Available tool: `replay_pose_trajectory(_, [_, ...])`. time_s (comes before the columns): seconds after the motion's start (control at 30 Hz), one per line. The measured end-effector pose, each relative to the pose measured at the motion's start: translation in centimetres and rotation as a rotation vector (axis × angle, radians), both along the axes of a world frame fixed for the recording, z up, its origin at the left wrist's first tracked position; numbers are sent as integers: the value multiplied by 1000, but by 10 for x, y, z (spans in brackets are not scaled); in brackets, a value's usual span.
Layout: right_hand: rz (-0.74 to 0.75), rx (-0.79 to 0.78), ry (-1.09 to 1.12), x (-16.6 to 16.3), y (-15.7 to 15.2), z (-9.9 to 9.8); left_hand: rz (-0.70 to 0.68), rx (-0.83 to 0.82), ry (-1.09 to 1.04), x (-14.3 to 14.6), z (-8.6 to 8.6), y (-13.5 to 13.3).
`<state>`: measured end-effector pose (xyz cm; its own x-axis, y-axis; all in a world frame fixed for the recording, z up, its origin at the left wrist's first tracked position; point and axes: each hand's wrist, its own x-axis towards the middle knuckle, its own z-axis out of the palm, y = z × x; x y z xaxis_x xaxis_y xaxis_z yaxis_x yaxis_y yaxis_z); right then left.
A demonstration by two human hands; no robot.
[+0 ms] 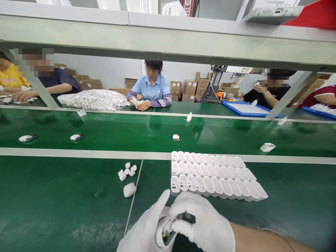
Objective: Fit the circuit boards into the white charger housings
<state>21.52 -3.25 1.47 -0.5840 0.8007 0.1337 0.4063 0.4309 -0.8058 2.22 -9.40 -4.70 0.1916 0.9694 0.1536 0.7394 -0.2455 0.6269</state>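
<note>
At the near edge of the bench my left hand (144, 229), in a white glove, is wrapped round a white plastic housing (159, 233) with its open end up. A green circuit board (170, 238) with small parts shows inside the opening. My gloved right hand (203, 218) bends over it, thumb and fingers closed at the board's upper edge. The fingertips partly cover what they pinch. Just beyond my hands, white open-topped housings (210, 183) stand in three rows. A larger white lump (130, 190) lies to the left, with several small white pieces (127, 170) behind it.
Beyond the bench runs a green conveyor belt (131, 129) carrying circuit boards (175, 138) and a white housing (267, 147). A shelf beam (157, 38) crosses overhead. Several co-workers sit opposite, near a pile of bagged white parts (97, 99) and a blue tray (246, 108).
</note>
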Motion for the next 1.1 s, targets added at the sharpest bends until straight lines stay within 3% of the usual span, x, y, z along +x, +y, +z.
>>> replay_pose_trajectory(0.13, [-3,-202,31,0,2,-3,-128,22,-44,6,11,9])
replay_pose_trajectory(0.3, [96,-250,80,-2,8,-4,-93,-300,75,14,33,16])
replay_pose_trajectory(0.37, [159,-279,95,-2,11,-4,-77,-322,106,16,39,15])
replay_pose_trajectory(0.47, [252,-266,51,-2,12,-1,-121,-305,134,19,44,16])
replay_pose_trajectory(0.6, [269,-174,-138,-6,5,9,-193,-417,29,21,48,17])
replay_pose_trajectory(0.7, [239,-91,-238,-7,2,13,-235,-368,-134,21,45,15])
replay_pose_trajectory(0.8, [168,-167,-157,-4,5,11,-174,-380,-269,22,38,17])
replay_pose_trajectory(0.9, [215,-172,-53,-4,8,10,-111,-346,-373,22,27,22])
replay_pose_trajectory(1.1, [351,-130,-121,7,27,35,-29,-20,-234,13,0,35])
